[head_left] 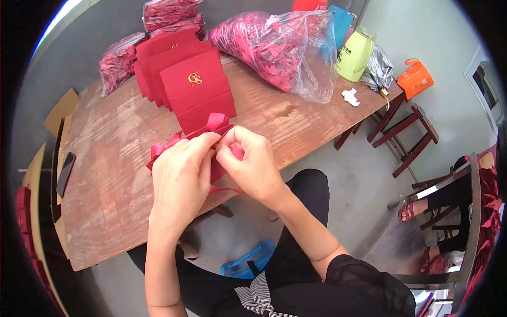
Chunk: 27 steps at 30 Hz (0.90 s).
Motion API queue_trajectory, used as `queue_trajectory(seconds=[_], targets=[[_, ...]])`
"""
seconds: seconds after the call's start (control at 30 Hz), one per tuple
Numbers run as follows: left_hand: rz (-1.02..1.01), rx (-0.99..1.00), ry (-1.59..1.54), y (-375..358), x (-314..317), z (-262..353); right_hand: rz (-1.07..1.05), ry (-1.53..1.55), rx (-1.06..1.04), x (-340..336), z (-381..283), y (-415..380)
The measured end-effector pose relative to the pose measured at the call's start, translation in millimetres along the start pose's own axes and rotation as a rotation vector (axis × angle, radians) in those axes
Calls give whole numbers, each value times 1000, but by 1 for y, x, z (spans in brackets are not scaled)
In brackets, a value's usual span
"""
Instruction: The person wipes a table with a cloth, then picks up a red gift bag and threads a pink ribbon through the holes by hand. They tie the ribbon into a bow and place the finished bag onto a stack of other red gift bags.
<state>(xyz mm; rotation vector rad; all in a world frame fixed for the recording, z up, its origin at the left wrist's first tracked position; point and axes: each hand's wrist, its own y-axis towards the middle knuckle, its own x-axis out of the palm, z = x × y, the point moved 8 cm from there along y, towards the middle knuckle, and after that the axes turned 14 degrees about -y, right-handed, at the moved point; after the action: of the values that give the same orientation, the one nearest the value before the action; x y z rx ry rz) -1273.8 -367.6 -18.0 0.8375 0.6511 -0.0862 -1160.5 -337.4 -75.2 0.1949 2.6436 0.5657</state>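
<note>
A small red box with pink ribbon bows (215, 121) is between my two hands near the table's front edge. My left hand (182, 164) lies over it from the left, its fingers bent and closed on it. My right hand (248, 158) pinches at the box's right side, with thumb and forefinger meeting by pink ribbon. The fingertips of both hands nearly touch. A loose end of ribbon (227, 189) hangs below them. Just behind stand several folded red boxes (195, 84), the front one with a gold emblem.
On the wooden table (105, 195) are a plastic bag of pink ribbon pieces (264, 47), wrapped bundles (120, 61), a green jug (355, 53), crumpled tissue (350, 96) and a phone (65, 173). A stool (409, 137) stands right; another person's feet (409, 211) show far right.
</note>
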Motion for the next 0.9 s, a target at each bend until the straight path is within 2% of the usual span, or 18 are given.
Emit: queue_trajectory(seconds=[0.03, 0.1, 0.13, 0.2, 0.27, 0.33, 0.4, 0.47, 0.57, 0.6, 0.67, 0.77, 0.9], targets=[[8, -3, 1, 0, -1, 2, -6, -3, -5, -1, -1, 0], [-59, -72, 5, 0, 0, -1, 32, -250, -238, -10, -20, -4], [-66, -39, 4, -1, 1, -1, 1, -283, -200, -13, -19, -6], [-47, -65, -1, -5, 2, -3, 63, -296, -418, -25, -37, -4], [-34, -50, 1, -8, 4, -5, -6, -299, -452, -27, -37, 4], [4, -24, -14, -8, 4, -3, -166, -456, -512, -19, -41, 9], [42, 3, -24, -8, 1, 0, -204, -448, -485, -23, -44, 21], [5, -14, -40, -9, 2, 0, -484, -402, -507, -13, -46, 27], [-2, -20, -16, -10, 2, 3, -746, -460, -408, -1, -48, 44], [-8, -27, -8, -9, 3, 3, -766, -494, -471, 4, -46, 48], [-26, -23, 1, -9, 4, 5, -973, -471, -376, 19, -35, 56], [-52, -14, 16, -8, 6, 6, -1080, -647, -290, 27, -42, 62], [-55, -1, 98, -9, 6, 7, -1062, -892, -367, 39, -50, 65]])
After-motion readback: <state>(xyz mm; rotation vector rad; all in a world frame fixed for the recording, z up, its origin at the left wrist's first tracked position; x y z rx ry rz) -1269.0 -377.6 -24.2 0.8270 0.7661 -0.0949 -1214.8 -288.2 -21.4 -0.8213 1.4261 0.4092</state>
